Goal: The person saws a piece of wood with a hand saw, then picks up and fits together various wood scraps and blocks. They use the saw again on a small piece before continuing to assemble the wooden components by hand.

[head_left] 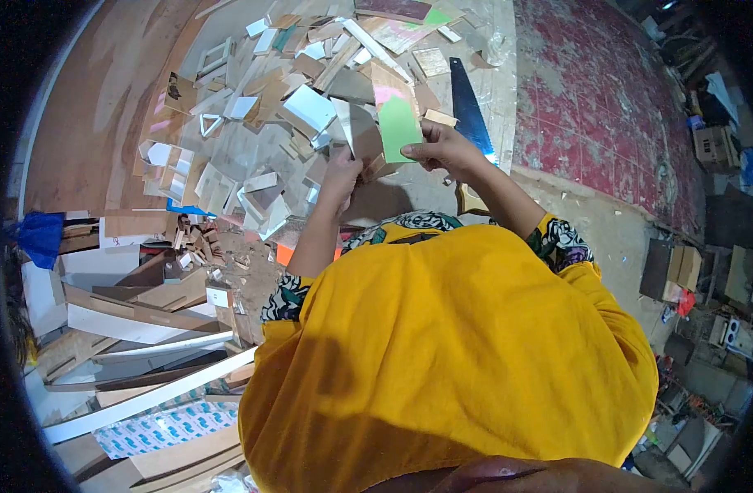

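My right hand point(450, 150) pinches a flat wood offcut point(401, 127) at its near edge, thumb on top. The piece is bright green on its lower part, with pink and bare wood above. Just to the left, my left hand point(341, 177) is closed at the lower end of a greyish-brown board piece point(359, 130) with a white edge. The two pieces overlap in this view. A hand saw point(470, 111) with a dark blade lies right of the green offcut, teeth along one side. A white block point(309, 110) sits among scraps beyond my left hand.
Wood offcuts point(261, 86) cover the work surface ahead. A large plywood sheet point(97, 107) lies at the left. Long boards and strips point(158, 345) are piled lower left. Worn red tiles point(598, 115) lie to the right, with cardboard boxes point(716, 148) and clutter along the far right.
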Motion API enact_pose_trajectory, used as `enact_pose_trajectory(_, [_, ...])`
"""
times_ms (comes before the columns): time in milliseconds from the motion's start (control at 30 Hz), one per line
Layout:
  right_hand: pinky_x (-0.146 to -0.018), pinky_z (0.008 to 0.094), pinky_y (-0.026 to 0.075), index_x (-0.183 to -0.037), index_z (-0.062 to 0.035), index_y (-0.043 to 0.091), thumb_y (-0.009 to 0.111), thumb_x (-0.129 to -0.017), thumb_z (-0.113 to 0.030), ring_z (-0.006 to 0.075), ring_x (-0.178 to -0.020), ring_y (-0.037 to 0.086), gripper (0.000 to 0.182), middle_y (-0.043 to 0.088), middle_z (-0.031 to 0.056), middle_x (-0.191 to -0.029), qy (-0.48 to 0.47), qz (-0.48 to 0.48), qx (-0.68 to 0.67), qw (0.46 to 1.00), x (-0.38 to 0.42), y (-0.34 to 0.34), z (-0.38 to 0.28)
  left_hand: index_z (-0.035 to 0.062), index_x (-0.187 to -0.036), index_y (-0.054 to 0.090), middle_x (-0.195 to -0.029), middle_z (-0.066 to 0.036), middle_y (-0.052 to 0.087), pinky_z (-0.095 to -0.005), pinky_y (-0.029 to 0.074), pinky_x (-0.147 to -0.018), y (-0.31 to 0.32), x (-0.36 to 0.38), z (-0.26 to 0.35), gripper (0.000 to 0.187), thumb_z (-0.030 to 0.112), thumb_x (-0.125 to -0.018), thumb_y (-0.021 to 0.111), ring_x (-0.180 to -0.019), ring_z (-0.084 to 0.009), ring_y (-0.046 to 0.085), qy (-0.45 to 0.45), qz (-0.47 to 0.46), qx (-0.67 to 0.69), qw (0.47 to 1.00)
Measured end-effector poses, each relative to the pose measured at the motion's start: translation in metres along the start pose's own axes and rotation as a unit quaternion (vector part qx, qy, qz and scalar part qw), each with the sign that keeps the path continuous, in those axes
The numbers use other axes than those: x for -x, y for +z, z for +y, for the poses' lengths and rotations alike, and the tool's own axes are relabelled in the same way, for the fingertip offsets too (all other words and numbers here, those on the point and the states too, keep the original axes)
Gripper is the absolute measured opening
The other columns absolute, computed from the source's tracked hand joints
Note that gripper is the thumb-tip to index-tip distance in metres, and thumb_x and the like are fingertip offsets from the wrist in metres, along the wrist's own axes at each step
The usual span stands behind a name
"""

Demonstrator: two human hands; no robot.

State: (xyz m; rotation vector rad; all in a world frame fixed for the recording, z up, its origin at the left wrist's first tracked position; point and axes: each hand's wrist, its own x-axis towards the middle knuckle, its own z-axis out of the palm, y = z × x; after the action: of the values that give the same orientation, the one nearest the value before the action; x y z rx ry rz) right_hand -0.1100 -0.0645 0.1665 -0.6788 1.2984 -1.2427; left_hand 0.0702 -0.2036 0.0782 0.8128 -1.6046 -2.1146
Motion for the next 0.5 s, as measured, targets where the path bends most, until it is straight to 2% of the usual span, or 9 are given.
enact_pose_trajectory(133, [-0.049, 0.021, 0.033, -0.084, -0.0082, 0.06, 0.072, -0.074, -0.021, 0.0057, -0.052, 0.041, 0.021, 0.049, -0.0034, -0.063, 0.035, -0.027, -0.081, 0.996, 0.002, -0.002, -0.007, 0.002, -0.124, 0.046, -0.107, -0.007, 0.058, -0.0248, 0.043, -0.077, 0.013, 0.011, 0.022, 0.045, 0.007, -0.08, 0.049, -0.087, -0.013, 0.055, -0.057, -0.023, 0.061, 0.996])
enact_pose_trajectory(233, [-0.048, 0.0216, 0.033, -0.082, -0.0074, 0.059, 0.071, -0.075, -0.019, 0.0062, -0.05, 0.041, 0.018, 0.048, -0.0043, -0.062, 0.043, -0.032, -0.093, 0.994, 0.003, -0.003, -0.007, 0.0033, -0.129, 0.042, -0.109, -0.007, 0.058, -0.0238, 0.043, -0.077, 0.014, 0.014, 0.028, 0.051, 0.008, -0.079, 0.05, -0.088, -0.0119, 0.055, -0.093, -0.043, 0.091, 0.99])
enact_pose_trajectory(300, [-0.046, 0.0207, 0.033, -0.083, -0.0063, 0.06, 0.071, -0.075, -0.018, 0.0059, -0.049, 0.042, 0.018, 0.052, -0.0034, -0.064, 0.046, -0.02, -0.1, 0.994, 0.006, 0.0, -0.009, 0.0041, -0.13, 0.041, -0.11, -0.007, 0.058, -0.0247, 0.044, -0.077, 0.017, 0.019, 0.035, 0.048, 0.018, -0.085, 0.051, -0.089, -0.0128, 0.056, -0.07, -0.065, 0.075, 0.993])
enact_pose_trajectory(333, [-0.044, 0.0199, 0.033, -0.085, -0.0052, 0.061, 0.071, -0.075, -0.017, 0.0055, -0.049, 0.043, 0.018, 0.056, -0.0025, -0.067, 0.049, -0.009, -0.105, 0.993, 0.006, 0.001, -0.011, 0.0041, -0.13, 0.041, -0.11, -0.007, 0.058, -0.0247, 0.044, -0.077, 0.02, 0.02, 0.037, 0.048, 0.018, -0.085, 0.051, -0.089, -0.0128, 0.056, -0.07, -0.065, 0.075, 0.993])
enact_pose_trajectory(400, [-0.043, 0.0195, 0.032, -0.084, -0.0047, 0.062, 0.071, -0.075, -0.018, 0.0056, -0.047, 0.043, 0.018, 0.056, -0.0021, -0.066, 0.044, -0.012, -0.11, 0.993, 0.005, -0.002, -0.012, 0.0068, -0.127, 0.044, -0.107, -0.006, 0.058, -0.0266, 0.045, -0.071, 0.028, 0.022, 0.041, 0.048, 0.035, -0.089, 0.05, -0.086, -0.0136, 0.057, -0.123, 0.083, 0.057, 0.987])
enact_pose_trajectory(433, [-0.042, 0.0191, 0.032, -0.083, -0.0042, 0.062, 0.071, -0.075, -0.018, 0.0058, -0.046, 0.043, 0.018, 0.057, -0.0018, -0.066, 0.039, -0.016, -0.115, 0.992, 0.005, -0.002, -0.013, 0.0068, -0.127, 0.044, -0.107, -0.006, 0.058, -0.0266, 0.045, -0.071, 0.026, 0.023, 0.044, 0.048, 0.035, -0.089, 0.05, -0.086, -0.0136, 0.057, -0.123, 0.082, 0.057, 0.987])
enact_pose_trajectory(500, [-0.041, 0.0188, 0.032, -0.082, -0.004, 0.062, 0.071, -0.075, -0.019, 0.0058, -0.045, 0.044, 0.018, 0.057, -0.0014, -0.065, 0.046, -0.006, -0.128, 0.991, 0.006, 0.001, -0.018, 0.0114, -0.132, 0.04, -0.125, -0.004, 0.049, -0.0332, 0.042, -0.076, 0.023, 0.024, 0.054, 0.063, 0.056, -0.087, 0.042, -0.105, -0.0151, 0.047, -0.213, -0.059, 0.047, 0.974])
